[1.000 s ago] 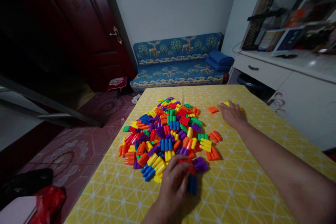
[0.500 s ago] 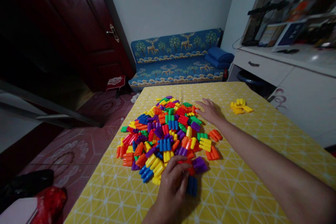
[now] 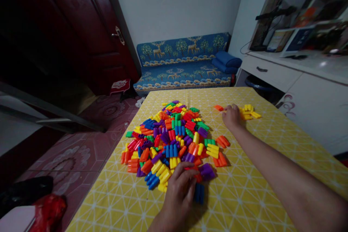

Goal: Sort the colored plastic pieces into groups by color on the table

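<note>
Multicoloured plastic finger-shaped building blocks (image 3: 165, 137) heaped on left part of table (image 3: 239, 195), which has a yellow cover with white lines. Nearest: left hand (image 3: 179, 186) at heap's near edge, fingers curled over red plastic block (image 3: 198, 177); clamped or not, can't tell. Dark blue ribbed plastic block (image 3: 199, 193) just right of it. Farther: right hand (image 3: 232, 116), fingers curled, 1 pointing at orange plastic block (image 3: 218, 107); grip can't tell. Yellow plastic blocks (image 3: 248, 107) grouped beside it. Beyond table: blue deer-print sofa (image 3: 176, 66).
</note>
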The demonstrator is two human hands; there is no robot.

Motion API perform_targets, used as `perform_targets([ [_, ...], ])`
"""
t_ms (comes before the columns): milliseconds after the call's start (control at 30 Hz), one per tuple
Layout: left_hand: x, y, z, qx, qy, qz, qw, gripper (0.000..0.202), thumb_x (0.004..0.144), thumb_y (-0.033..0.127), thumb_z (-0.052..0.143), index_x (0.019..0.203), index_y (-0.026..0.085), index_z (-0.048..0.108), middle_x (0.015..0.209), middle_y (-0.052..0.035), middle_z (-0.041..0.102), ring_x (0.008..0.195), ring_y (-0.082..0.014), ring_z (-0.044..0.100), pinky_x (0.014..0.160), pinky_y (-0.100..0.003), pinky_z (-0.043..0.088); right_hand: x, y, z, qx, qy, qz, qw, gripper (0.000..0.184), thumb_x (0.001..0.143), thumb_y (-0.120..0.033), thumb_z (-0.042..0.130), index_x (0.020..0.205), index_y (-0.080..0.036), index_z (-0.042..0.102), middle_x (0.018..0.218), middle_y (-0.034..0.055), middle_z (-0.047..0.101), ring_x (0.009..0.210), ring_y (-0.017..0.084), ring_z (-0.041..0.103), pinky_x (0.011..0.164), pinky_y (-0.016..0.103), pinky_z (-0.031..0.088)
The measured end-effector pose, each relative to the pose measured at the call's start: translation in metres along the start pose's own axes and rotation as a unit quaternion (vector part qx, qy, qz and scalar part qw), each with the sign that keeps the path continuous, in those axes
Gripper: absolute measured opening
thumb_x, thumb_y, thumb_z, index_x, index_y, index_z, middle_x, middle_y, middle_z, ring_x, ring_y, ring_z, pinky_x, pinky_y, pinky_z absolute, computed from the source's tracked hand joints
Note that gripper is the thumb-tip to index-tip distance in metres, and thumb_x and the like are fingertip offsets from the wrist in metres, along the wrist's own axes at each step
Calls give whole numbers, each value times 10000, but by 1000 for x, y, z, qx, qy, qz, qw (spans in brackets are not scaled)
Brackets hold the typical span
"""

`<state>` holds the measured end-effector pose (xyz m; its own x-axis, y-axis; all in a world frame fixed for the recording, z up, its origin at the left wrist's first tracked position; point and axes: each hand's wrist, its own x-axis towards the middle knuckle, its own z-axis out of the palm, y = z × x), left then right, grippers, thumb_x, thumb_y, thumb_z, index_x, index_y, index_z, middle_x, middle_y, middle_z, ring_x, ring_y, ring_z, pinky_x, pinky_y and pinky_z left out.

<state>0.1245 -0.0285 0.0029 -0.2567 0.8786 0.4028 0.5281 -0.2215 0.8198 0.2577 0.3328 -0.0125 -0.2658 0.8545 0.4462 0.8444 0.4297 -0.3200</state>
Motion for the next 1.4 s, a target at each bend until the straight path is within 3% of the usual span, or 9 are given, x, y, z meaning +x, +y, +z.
perform_targets([
  [100, 1, 1, 0, 6, 4, 15, 1000, 175, 938, 188, 510, 984, 227, 674, 1097, -86, 654, 987, -172, 666, 836, -279, 577, -12, -1, -3, 8, 33, -25, 999, 263, 834, -162, 523, 1068, -157, 643, 1317, 170, 556, 1232, 283, 480, 1031, 427, 378],
  [200, 1, 1, 0, 10, 7, 17, 1000, 182, 936, 181, 505, 987, 223, 674, 1097, -91, 654, 994, -176, 667, 840, -285, 579, -27, -7, -6, 39, 13, -84, 996, 184, 848, -202, 524, 950, -192, 677, 1111, 108, 671, 1082, 240, 565, 964, 358, 418],
  [400, 3, 1, -1, 8, 3, 19, 1000, 189, 940, 199, 502, 989, 220, 684, 1074, -101, 662, 989, -183, 666, 841, -297, 581, -66, -12, -30, 67, -13, -32, 997, 319, 930, -386, 447, 798, -205, 674, 801, 59, 688, 725, 175, 606, 669, 274, 439],
  [533, 3, 1, 0, 2, 2, 19, 1000, 196, 946, 220, 494, 987, 218, 686, 1075, -114, 668, 991, -197, 666, 847, -320, 584, -102, -14, -60, 106, -118, -16, 987, 272, 880, -476, 558, 921, -249, 703, 939, 36, 711, 773, 168, 649, 657, 257, 454],
  [667, 3, 1, 1, -7, 5, 21, 1000, 185, 942, 226, 506, 983, 219, 687, 1078, -108, 665, 991, -199, 668, 846, -325, 584, -123, -12, -71, 130, -171, -51, 975, 324, 785, -397, 681, 1089, -286, 705, 1070, 51, 697, 820, 183, 664, 695, 266, 496],
  [767, 4, 1, 1, -7, 11, 25, 1000, 179, 939, 220, 511, 969, 221, 687, 1063, -99, 667, 979, -198, 672, 830, -320, 585, -115, -10, -67, 139, -202, -44, 968, 318, 722, -334, 725, 1035, -277, 728, 988, 38, 715, 783, 178, 658, 682, 259, 500],
  [933, 5, 0, 1, -3, 8, 34, 999, 176, 942, 219, 506, 970, 222, 679, 1074, -99, 656, 992, -197, 665, 843, -325, 580, -65, -9, -56, 139, -251, 19, 958, 135, 662, -215, 697, 794, -199, 723, 690, -4, 685, 654, 161, 642, 603, 235, 483],
  [1167, 3, -4, 2, -6, 8, 29, 1000, 189, 948, 230, 502, 984, 217, 686, 1083, -111, 652, 1004, -202, 659, 861, -341, 575, -28, 9, -40, 75, -48, 117, 989, 459, 806, -244, 554, 1250, -132, 574, 1256, 201, 613, 1207, 295, 560, 990, 401, 456],
  [1400, 2, -3, 2, -13, -1, 13, 1000, 204, 950, 232, 491, 996, 224, 690, 1095, -111, 651, 1017, -202, 658, 864, -337, 576, -20, 23, -17, 61, -80, 155, 983, 526, 750, -174, 535, 1275, -185, 557, 1088, 163, 697, 1020, 300, 666, 879, 406, 502],
])
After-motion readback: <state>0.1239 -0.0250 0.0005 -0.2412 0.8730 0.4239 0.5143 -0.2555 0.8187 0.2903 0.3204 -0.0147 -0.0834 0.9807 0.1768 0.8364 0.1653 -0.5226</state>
